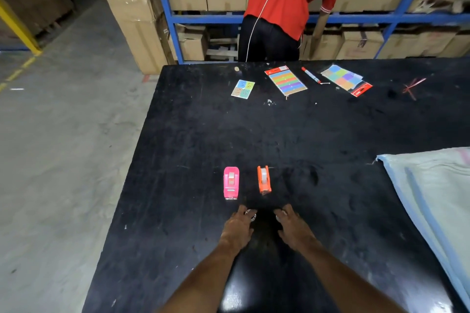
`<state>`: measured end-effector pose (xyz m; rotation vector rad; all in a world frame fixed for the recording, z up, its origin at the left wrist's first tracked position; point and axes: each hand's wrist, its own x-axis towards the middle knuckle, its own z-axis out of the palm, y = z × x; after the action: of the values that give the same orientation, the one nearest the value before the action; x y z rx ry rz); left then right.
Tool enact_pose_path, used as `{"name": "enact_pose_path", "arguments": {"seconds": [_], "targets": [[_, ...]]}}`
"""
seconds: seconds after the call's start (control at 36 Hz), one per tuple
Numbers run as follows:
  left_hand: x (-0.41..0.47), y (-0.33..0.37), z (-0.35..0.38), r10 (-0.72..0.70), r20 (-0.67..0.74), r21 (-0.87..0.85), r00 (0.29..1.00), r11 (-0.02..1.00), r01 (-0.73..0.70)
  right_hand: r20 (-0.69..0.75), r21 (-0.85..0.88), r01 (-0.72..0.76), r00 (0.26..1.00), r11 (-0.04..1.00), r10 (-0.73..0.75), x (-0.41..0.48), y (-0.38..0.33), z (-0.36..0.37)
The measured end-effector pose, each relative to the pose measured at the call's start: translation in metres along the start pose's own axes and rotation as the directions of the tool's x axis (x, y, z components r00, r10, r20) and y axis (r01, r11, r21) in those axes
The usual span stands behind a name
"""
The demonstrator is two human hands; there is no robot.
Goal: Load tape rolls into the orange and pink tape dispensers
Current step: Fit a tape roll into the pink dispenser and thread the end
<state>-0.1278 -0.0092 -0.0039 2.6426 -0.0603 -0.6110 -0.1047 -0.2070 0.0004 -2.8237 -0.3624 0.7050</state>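
Note:
The pink tape dispenser point(231, 182) and the orange tape dispenser point(264, 180) stand side by side on the black table point(203, 134), each with a clear tape roll seated in it. Just in front of them, my left hand point(237, 230) and my right hand point(295, 231) rest palm down on the table, a short gap between them. A small whitish, shiny bit point(251, 215) shows at my left hand's fingertips; I cannot tell what it is or whether it is gripped. Nothing is visible in my right hand.
At the table's far side lie a small coloured card point(243, 88), a striped colour sheet point(285, 80), a red-capped marker point(310, 75) and a colour swatch pack point(346, 79). A pale woven sack point(437, 193) covers the right edge. A person in a red shirt point(287, 2) bends at blue shelving behind.

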Motion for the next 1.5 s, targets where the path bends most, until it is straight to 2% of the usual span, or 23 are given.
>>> {"name": "enact_pose_path", "arguments": {"seconds": [0.22,0.36,0.58,0.83,0.94,1.19,1.36,1.5], "targets": [[-0.01,-0.009,0.016,-0.022,0.007,0.071,1.0,0.997,0.022,0.015,0.029,0.019,1.0,0.999,-0.019,-0.005,-0.01,0.006],[-0.021,-0.024,-0.023,-0.052,-0.076,0.021,0.996,0.998,0.054,-0.019,0.062,0.089,0.996,0.994,-0.088,0.0,-0.026,-0.009],[-0.026,-0.093,-0.102,-0.117,-0.224,0.011,0.967,0.992,0.123,-0.127,0.032,0.26,0.959,0.965,-0.254,0.046,-0.087,-0.039],[-0.021,-0.151,-0.151,-0.176,-0.21,-0.022,0.962,0.984,0.176,-0.135,0.139,0.275,0.957,0.951,-0.257,0.096,-0.163,-0.058],[-0.007,-0.171,-0.157,-0.174,-0.174,-0.034,0.969,0.985,0.171,-0.131,0.155,0.235,0.968,0.96,-0.215,0.12,-0.19,-0.052],[0.035,-0.189,-0.141,-0.129,-0.045,-0.051,0.991,0.991,0.126,-0.062,0.033,0.09,0.994,0.995,-0.087,0.15,-0.217,-0.025],[0.049,-0.193,-0.126,-0.103,-0.063,-0.082,0.993,0.992,0.097,0.001,0.02,0.035,0.999,0.999,-0.035,0.159,-0.217,-0.009],[0.057,-0.204,-0.121,-0.072,-0.08,-0.112,0.994,0.992,0.062,-0.036,-0.01,0.022,0.999,1.0,-0.023,0.162,-0.218,-0.006]]}}
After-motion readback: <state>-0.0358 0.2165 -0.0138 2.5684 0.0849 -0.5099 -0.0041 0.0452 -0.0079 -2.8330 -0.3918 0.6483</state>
